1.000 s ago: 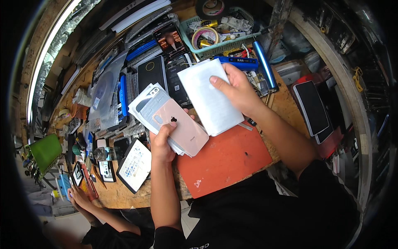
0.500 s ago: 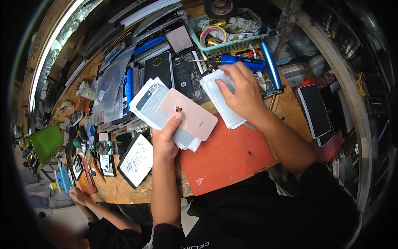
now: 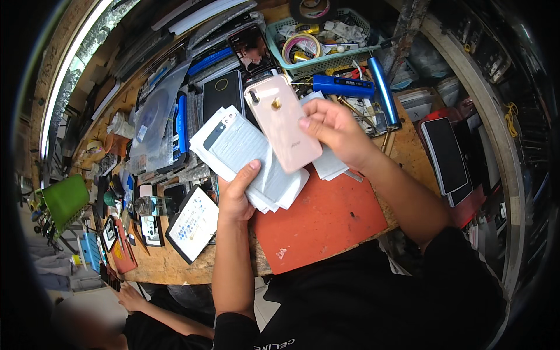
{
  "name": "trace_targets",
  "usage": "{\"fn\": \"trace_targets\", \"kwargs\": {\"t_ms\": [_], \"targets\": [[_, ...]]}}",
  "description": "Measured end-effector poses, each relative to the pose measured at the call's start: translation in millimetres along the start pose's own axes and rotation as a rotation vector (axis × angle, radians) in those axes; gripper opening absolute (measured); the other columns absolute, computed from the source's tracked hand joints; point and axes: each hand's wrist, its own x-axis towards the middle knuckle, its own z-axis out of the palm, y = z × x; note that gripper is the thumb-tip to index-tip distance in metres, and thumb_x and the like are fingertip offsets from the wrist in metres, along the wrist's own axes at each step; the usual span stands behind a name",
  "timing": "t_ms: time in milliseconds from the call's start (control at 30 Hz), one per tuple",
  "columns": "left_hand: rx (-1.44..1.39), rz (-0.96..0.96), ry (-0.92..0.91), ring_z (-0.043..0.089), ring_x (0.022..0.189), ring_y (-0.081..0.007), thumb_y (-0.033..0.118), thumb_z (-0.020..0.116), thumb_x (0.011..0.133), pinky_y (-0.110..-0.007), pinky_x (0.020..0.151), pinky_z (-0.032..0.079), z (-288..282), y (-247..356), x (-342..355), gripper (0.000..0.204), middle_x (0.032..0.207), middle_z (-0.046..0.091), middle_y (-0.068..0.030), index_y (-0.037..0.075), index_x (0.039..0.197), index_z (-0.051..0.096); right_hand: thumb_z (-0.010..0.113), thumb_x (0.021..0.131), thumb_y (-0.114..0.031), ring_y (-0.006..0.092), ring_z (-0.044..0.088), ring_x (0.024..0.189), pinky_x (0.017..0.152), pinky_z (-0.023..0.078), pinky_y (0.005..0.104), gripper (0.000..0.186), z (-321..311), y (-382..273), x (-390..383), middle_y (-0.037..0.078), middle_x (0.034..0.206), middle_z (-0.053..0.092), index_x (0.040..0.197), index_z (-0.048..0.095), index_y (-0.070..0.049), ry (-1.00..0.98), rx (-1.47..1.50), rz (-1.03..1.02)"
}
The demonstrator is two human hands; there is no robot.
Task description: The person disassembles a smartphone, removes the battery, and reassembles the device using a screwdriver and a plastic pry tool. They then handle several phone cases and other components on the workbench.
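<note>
A pale pink phone back panel with a camera cutout at its upper corner is pinched by my right hand. It tilts over the right edge of a fanned stack of white-wrapped phone back panels. My left hand grips that stack from below, thumb pressed on top. The top panel shows a dark camera strip through cloudy film. Beneath my right hand lies a pile of white wrapped sheets, mostly hidden, over the far part of an orange mat.
Behind are a green basket with tape and small parts, a blue electric screwdriver and a blue cylinder. Phones lie at right. A white tablet-like board sits left. At lower left another person's hand holds a dark phone.
The pink back panel has passed from under my left thumb to my right hand, which came left from the white pile. A screen at the back now shows a picture.
</note>
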Motion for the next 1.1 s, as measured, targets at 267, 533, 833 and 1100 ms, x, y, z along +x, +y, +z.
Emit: {"fn": "trace_targets", "kwargs": {"t_ms": [267,533,833,1100], "targets": [[0.096,0.061,0.035,0.065,0.124,-0.0291,0.03,0.087,0.09,-0.042,0.104,0.056,0.8,-4.9,-1.6,0.077,0.136,0.064,-0.0204,-0.005,0.147,0.049,0.068,0.105,-0.012,0.0076,0.066,0.09,0.083,0.054,0.0256,0.019,11.3,16.2,-5.1,0.005,0.1,0.071,0.117,0.06,0.0,-0.119,-0.18,0.039],[0.017,0.007,0.058,0.066,0.121,-0.0289,0.023,0.084,0.091,-0.042,0.101,0.057,3.5,-5.7,-1.3,0.071,0.133,0.065,-0.02,-0.005,0.146,0.049,0.065,0.104,-0.008,0.0113,0.069,0.103,0.092,0.055,0.0286,0.022,11.6,19.3,-6.8,0.008,0.113,0.071,0.124,0.058,0.001,-0.201,-0.07,0.107],[0.068,0.022,0.016,0.067,0.119,-0.031,0.016,0.08,0.089,-0.043,0.099,0.058,5.0,-3.0,-3.7,0.069,0.133,0.064,-0.0215,-0.007,0.146,0.048,0.067,0.103,-0.007,0.0087,0.068,0.095,0.081,0.055,0.0249,0.022,13.4,13.4,-6.5,0.006,0.106,0.071,0.122,0.057,-0.001,-0.07,-0.133,0.002],[-0.016,0.116,0.186,0.063,0.125,-0.0322,0.018,0.077,0.093,-0.046,0.105,0.054,4.3,-6.4,-1.3,0.071,0.14,0.059,-0.0224,-0.007,0.15,0.042,0.067,0.101,-0.008,0.0078,0.067,0.072,0.058,0.051,0.0232,0.022,-14.3,-13.9,4.0,0.003,0.087,0.068,0.12,0.058,0.0,-0.019,-0.166,0.072]]}}
